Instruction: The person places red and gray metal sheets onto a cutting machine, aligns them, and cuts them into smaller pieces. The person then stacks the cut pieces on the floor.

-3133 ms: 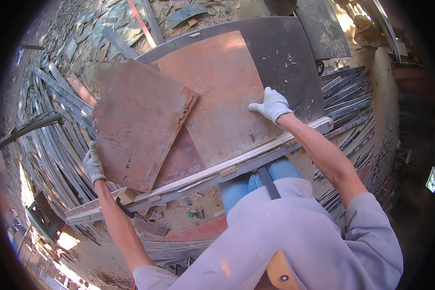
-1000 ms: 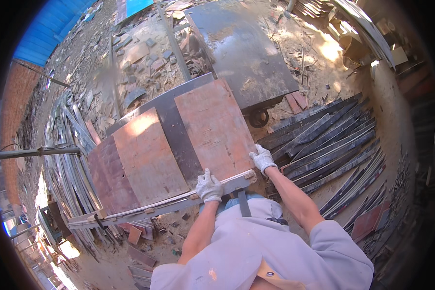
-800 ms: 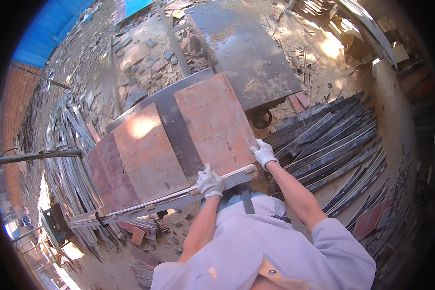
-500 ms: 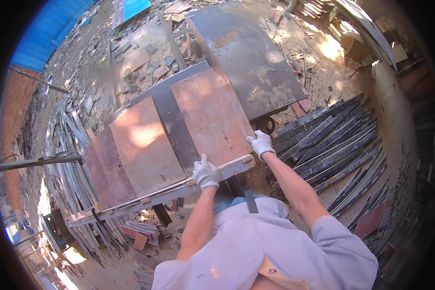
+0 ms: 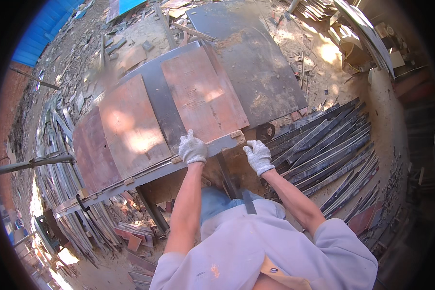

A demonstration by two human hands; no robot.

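Observation:
My left hand [image 5: 193,148], in a whitish knit glove, is closed at the near left corner of a reddish-brown board [image 5: 203,92], over a grey rail [image 5: 164,169]. One digit points forward onto the board; the other fingers are curled and partly hidden. My right hand [image 5: 259,157], gloved alike, hovers just right of the rail's end, empty, its fingers loosely bent and apart. That board lies on a dark sheet [image 5: 162,104], its near edge along the rail. To its left lie a tan board [image 5: 130,125] and a darker red board [image 5: 94,150].
A large dark panel [image 5: 256,67] stands beyond to the right. Dark strips [image 5: 324,145] are stacked on the ground at right, pale strips [image 5: 58,159] at left. A metal bar [image 5: 38,162] juts in from the left. Rubble [image 5: 82,72] covers the ground beyond.
My right hand has let go of the board's near right corner and drawn back toward me. The boards and rail appear shifted left in view; the reddish-brown board sits by the rail's end block.

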